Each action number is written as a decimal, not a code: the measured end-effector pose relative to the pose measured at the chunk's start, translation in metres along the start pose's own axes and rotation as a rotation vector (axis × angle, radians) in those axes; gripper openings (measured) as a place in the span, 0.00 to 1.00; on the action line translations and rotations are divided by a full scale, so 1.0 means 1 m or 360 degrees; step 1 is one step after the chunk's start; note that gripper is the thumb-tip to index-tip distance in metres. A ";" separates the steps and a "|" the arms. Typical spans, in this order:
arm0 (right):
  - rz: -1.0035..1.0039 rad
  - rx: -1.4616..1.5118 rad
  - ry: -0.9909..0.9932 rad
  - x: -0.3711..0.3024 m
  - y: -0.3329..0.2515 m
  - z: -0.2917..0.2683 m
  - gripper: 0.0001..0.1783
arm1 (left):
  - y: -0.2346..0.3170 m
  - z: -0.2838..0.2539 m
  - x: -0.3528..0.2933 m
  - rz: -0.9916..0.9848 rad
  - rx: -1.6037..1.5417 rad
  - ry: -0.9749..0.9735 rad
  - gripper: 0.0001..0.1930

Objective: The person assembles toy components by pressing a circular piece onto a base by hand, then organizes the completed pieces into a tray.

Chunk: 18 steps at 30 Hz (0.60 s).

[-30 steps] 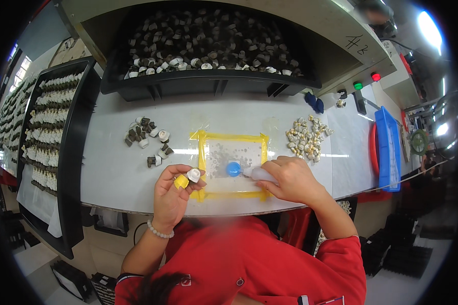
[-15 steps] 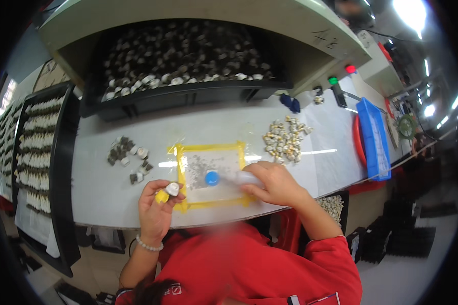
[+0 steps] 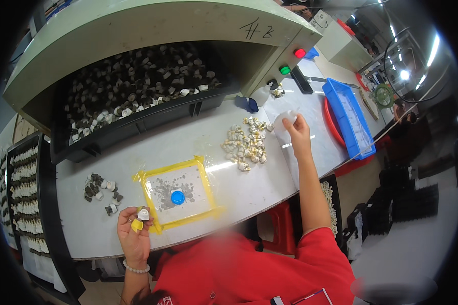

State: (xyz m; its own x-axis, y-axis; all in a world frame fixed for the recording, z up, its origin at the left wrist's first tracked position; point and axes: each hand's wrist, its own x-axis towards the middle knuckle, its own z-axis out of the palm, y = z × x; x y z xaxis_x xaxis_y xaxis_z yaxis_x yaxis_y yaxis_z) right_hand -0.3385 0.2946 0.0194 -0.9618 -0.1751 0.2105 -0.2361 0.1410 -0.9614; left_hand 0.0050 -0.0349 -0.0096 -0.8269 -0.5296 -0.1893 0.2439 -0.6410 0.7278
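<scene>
Left hand (image 3: 132,239) pinches a white part (image 3: 143,215), fingers nearly closed. Right hand (image 3: 299,134), well ahead and right of it, curls part-closed round a translucent bottle (image 3: 283,122); bottle's long axis unclear. Blue round piece (image 3: 177,197) lies ahead-right of left hand, clearly the nearer one.

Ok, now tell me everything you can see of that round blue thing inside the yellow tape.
The round blue piece looks like a small, shallow plastic cap or dish, bright and slightly glossy. It rests flat on the pale sheet, near the middle of the yellow tape frame, with grey spots around it. Neither the left hand nor the right hand touches it. I can't tell its contents.
</scene>
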 end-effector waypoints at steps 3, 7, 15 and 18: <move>-0.0030 -0.0296 0.0219 0.034 0.037 -0.025 0.14 | 0.000 0.001 0.002 0.0014 0.0036 -0.0059 0.14; -0.0054 -0.0360 0.0191 0.053 0.051 -0.017 0.15 | 0.000 0.001 0.000 0.0029 0.0045 -0.0039 0.15; -0.0241 -0.0538 0.0337 0.024 0.029 0.004 0.17 | 0.000 -0.001 0.000 0.0029 0.0054 -0.0044 0.15; -0.0181 -0.0611 0.0401 -0.006 0.017 0.013 0.17 | -0.001 -0.002 0.000 0.0002 0.0048 -0.0028 0.15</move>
State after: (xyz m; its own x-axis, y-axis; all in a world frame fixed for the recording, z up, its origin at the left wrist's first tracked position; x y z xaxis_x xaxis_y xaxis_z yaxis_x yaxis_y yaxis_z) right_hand -0.3348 0.2858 -0.0004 -0.9193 0.0252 0.3927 -0.3303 0.4930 -0.8049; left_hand 0.0054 -0.0357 -0.0112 -0.8353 -0.5206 -0.1770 0.2299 -0.6231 0.7476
